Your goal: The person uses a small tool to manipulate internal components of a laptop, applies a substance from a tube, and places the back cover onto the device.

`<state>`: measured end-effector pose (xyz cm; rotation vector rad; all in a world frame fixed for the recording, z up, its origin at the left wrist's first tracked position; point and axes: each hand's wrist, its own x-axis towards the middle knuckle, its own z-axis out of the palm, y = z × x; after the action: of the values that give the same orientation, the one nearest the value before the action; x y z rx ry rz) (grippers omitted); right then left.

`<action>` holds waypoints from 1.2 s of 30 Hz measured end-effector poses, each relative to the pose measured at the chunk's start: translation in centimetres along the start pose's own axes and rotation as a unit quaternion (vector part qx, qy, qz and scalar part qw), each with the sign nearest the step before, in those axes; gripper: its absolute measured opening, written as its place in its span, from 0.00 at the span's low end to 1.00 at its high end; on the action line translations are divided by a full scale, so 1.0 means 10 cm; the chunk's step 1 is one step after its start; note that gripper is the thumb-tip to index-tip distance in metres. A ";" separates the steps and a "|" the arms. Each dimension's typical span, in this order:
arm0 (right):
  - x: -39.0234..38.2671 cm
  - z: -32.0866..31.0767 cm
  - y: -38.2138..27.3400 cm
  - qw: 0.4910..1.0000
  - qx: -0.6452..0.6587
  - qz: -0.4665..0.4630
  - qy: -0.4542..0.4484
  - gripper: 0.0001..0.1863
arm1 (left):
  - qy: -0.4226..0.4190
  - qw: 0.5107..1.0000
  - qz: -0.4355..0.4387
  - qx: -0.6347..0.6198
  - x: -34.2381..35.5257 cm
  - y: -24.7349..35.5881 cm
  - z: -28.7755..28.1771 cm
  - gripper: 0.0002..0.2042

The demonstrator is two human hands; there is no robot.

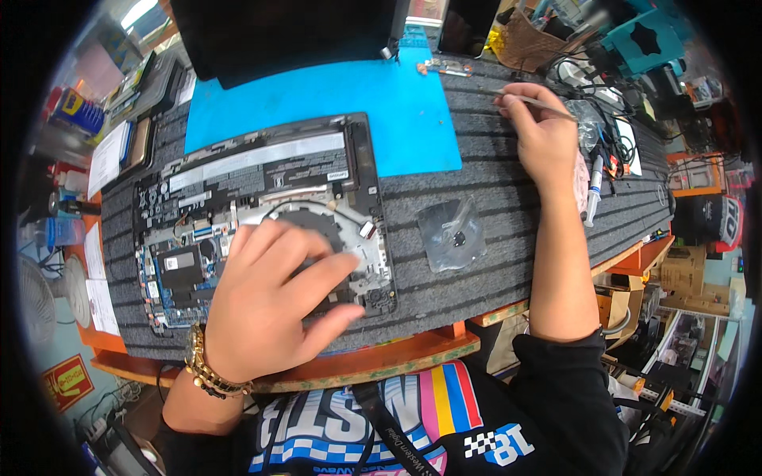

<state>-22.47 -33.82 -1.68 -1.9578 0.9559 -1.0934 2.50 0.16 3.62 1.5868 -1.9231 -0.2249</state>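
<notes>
An opened laptop base (262,170) lies on the ribbed grey mat, its battery, blue circuit board and cables exposed. Over its lower middle is my left hand (266,297), fingers spread and holding nothing, hiding part of the inside; whether the fingertips touch it, I cannot tell. A small loose cable with a white connector (367,230) shows beyond my fingers. At the far right, my right hand (548,151) is closed around thin metal tweezers (544,107), raised near the mat's back. Between the two arms rests a small clear plastic bag (451,238) with a tiny dark piece on it.
A blue work mat (317,99) lies beneath a dark screen (286,36) at the back. A small circuit strip (444,68) sits behind. Right of my forearm are a syringe (594,200) and tangled black cables (623,147). A blue spray can (79,109) stands at left.
</notes>
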 end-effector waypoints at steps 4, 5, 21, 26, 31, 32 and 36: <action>-0.15 -0.04 -0.33 0.992 0.098 -0.024 -0.076 0.12 | -0.106 0.993 -0.048 0.024 -0.04 0.05 0.07 0.39; -0.22 -0.05 -0.46 0.988 0.111 -0.032 -0.099 0.12 | -0.098 0.993 -0.048 0.039 -0.04 0.06 0.10 0.39; -1.55 0.18 -1.39 0.936 0.062 -0.088 -0.336 0.11 | -0.077 0.994 -0.047 0.054 -0.10 0.06 0.24 0.38; -1.59 0.23 -1.43 0.932 0.045 -0.087 -0.348 0.12 | -0.074 0.995 -0.049 0.054 -0.13 0.03 0.26 0.38; -1.59 0.27 -1.44 0.931 0.023 -0.100 -0.350 0.12 | -0.077 0.994 -0.047 0.057 -0.13 0.02 0.26 0.39; -1.57 0.27 -1.44 0.928 0.023 -0.103 -0.357 0.12 | -0.076 0.994 -0.047 0.058 -0.13 0.02 0.26 0.39; -1.59 0.28 -1.46 0.927 0.021 -0.094 -0.362 0.13 | -0.077 0.994 -0.047 0.059 -0.13 0.02 0.27 0.39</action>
<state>-22.04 -12.66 3.22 -2.1929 0.3404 -0.3932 0.91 0.79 1.12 1.7871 -2.0123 -0.2848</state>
